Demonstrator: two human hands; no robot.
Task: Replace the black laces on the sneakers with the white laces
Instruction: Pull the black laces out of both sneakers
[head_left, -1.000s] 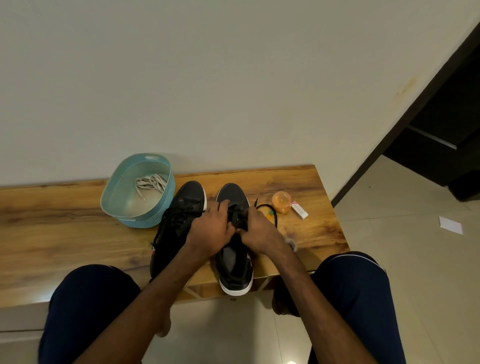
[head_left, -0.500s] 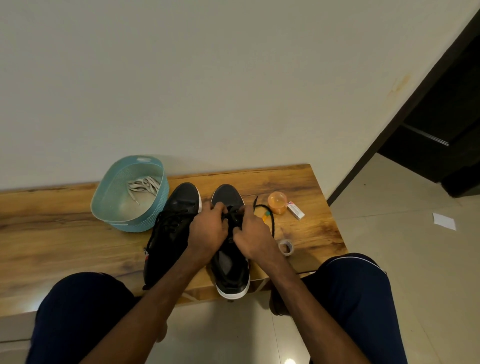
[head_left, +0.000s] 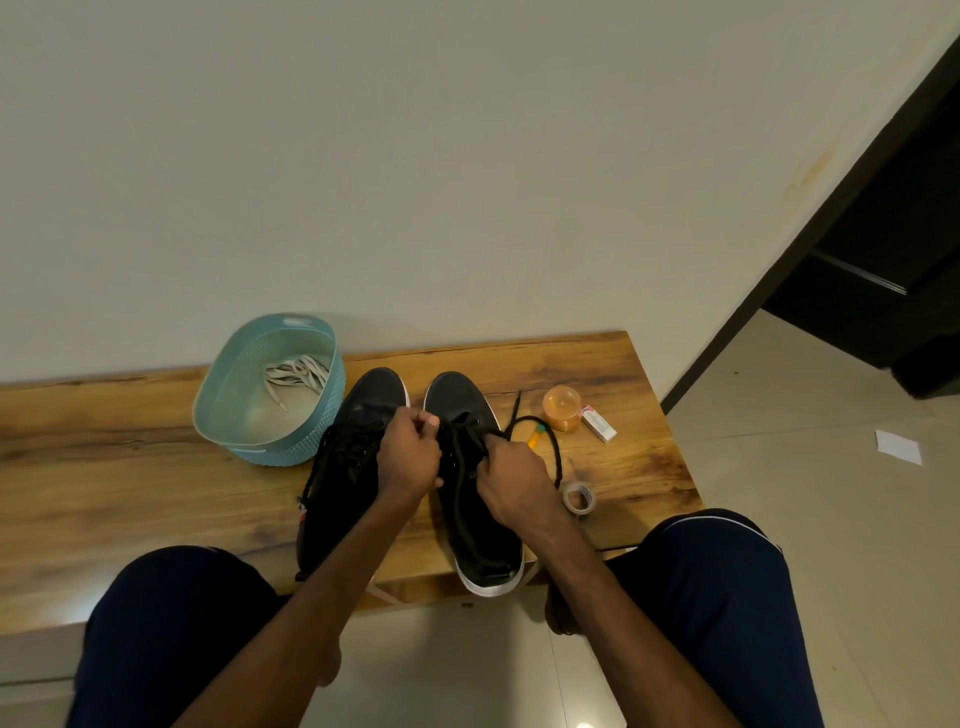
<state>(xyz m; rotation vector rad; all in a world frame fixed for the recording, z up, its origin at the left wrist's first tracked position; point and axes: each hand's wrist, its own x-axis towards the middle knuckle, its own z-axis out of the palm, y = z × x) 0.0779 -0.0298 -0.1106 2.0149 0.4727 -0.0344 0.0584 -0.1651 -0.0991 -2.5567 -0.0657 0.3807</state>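
Unlacing of the right sneaker (head_left: 483, 535) is judged the step in hand: left hand (head_left: 410, 457) and right hand (head_left: 511, 480) each hold a narrow grip pinched on its black lace (head_left: 557, 460) at the eyelets, one freed end looping over the table (head_left: 130, 467). Next move calls for drawing that lace clear, then fetching the white laces (head_left: 298, 371) from the teal basket (head_left: 270, 452) beside the left sneaker (head_left: 343, 467). Print on the small box (head_left: 598, 425) is unreadable.
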